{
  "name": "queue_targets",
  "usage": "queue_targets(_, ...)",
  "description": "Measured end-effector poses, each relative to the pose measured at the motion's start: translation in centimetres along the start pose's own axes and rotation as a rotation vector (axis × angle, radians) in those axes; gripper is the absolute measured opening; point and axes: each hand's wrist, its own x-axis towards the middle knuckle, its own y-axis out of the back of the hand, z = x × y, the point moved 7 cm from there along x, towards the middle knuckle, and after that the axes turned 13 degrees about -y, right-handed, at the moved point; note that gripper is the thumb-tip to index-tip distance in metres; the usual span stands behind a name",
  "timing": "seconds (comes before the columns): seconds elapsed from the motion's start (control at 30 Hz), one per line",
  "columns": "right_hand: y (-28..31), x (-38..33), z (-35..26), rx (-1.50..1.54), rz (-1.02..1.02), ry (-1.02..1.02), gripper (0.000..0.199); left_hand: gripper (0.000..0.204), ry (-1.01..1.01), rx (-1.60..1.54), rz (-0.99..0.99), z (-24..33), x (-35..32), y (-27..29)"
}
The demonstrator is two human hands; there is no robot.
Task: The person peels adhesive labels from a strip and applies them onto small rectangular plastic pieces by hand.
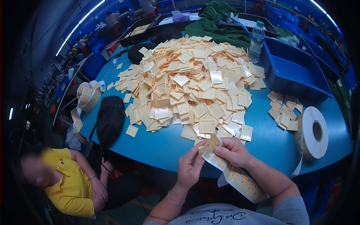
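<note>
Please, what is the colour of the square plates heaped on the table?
The square plates are pale cream; the head view shows them.

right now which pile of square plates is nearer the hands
The large central pile, just beyond them; the small pile sits farther right, beside the white roll.

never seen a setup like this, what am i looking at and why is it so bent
There is no machine here: these are a person's bare left hand and right hand. The single picture comes from a fisheye camera on their head, looking down, so straight edges curve. On the blue-green table lies a pile of cream square plates, with a smaller heap, a blue bin, a water bottle and a large white roll to the right. Both hands hold a strip of printed labels trailing to the lower right. Another person in yellow sits at left.
</note>
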Motion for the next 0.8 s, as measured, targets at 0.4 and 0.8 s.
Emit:
queue_targets(0.4, -0.4, -0.2, -0.2, -0.103, -0.044, 0.038, 0.020, 0.042, 0.079, -0.502, -0.190, -1.7, -0.8, 0.1)
queue_targets(0.8, -0.8, 0.1, 1.3, -0.045, -0.051, -0.230, 0.022, 0.053, 0.204, -0.780, 0.049, -3.7, -1.6, 1.9)
